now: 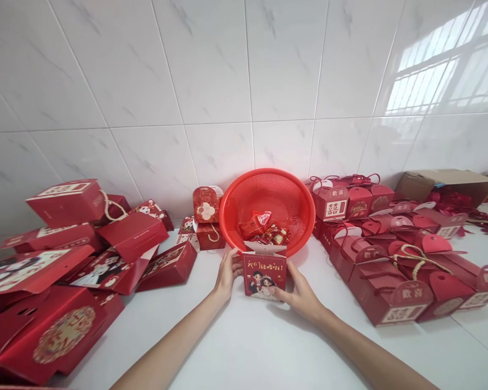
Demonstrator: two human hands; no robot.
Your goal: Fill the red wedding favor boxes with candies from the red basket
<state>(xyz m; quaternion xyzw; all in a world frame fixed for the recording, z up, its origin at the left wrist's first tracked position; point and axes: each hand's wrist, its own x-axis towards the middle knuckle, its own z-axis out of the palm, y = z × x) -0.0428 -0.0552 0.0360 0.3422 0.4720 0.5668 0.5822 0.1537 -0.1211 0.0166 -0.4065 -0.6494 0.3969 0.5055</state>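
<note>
A small red box [264, 275] with a cartoon couple and gold lettering stands upright on the white surface, its top flap raised. At its left side is my left hand [228, 275], with the fingers closed on the box edge. My right hand [299, 292] grips the box from the right, its thumb over the printed front. Directly behind the box a red mesh basket [268, 189] leans back against the tiled wall, with shiny red packets [262, 219] in its bottom.
Red boxes [69, 330] lie piled at the left. A few small ones [206, 208] stand left of the basket. Rows of closed red boxes [390, 292] with cord handles fill the right side. A brown cardboard box [447, 181] sits at the back right.
</note>
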